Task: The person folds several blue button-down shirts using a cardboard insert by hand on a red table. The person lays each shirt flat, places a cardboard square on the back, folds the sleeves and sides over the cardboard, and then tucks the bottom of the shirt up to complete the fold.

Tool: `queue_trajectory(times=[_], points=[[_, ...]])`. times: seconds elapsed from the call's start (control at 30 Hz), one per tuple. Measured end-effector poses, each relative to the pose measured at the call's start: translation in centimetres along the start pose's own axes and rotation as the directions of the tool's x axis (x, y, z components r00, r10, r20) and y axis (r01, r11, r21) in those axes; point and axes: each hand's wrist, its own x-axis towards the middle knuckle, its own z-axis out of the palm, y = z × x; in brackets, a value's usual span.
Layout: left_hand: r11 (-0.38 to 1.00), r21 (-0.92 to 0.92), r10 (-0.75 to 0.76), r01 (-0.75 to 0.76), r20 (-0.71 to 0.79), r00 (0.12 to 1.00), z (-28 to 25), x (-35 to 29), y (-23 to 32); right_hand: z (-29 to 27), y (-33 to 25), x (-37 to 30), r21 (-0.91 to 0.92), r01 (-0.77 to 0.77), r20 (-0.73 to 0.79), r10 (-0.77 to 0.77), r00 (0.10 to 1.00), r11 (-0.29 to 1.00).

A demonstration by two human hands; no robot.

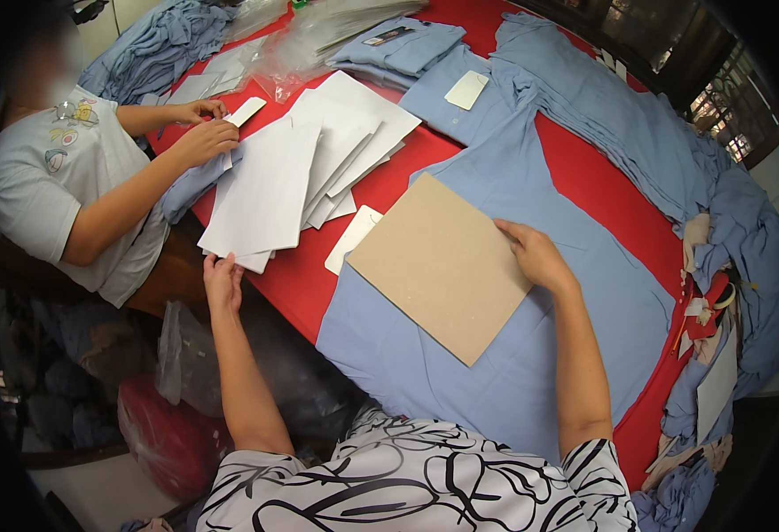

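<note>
A flat, square tan cardboard sheet [442,266] lies on a light blue garment [575,239] spread over the table. My right hand [538,257] grips the cardboard by its right edge, fingertips on its upper face. To the left, my left hand [223,282] pinches the near corner of a white paper sheet [261,195] on top of a loose, fanned pile. A small white card [352,239] sticks out beside the cardboard's left corner. Another white card [466,89] rests on the folded blue shirt [447,115] at the garment's far end.
A co-worker [79,177] at the left handles a white strip and folded blue cloth. Clear plastic bags [318,40] and folded shirts [398,49] lie at the back of the red table [602,195]. Blue garments [620,115] line the right side, near a tape roll [724,295].
</note>
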Motion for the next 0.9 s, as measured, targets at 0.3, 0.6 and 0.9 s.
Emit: queue_trajectory(times=[0.3,0.6,0.9], points=[[0.511,0.854,0.491,0.094,-0.38,0.784,2.7,4.5,1.0,0.7,1.1,0.0,0.002,0.044,-0.038,-0.044,0.998,0.999],[0.145,0.987,0.123,0.067,-0.085,0.989,6.8,8.3,2.7,0.9,1.9,0.0,-0.083,0.039,-0.042,-0.043,0.998,0.996],[0.582,0.793,0.135,-0.18,0.125,0.983,6.8,9.3,0.9,0.6,-0.9,-0.1,-0.43,0.012,-0.078,-0.05,0.996,0.903]])
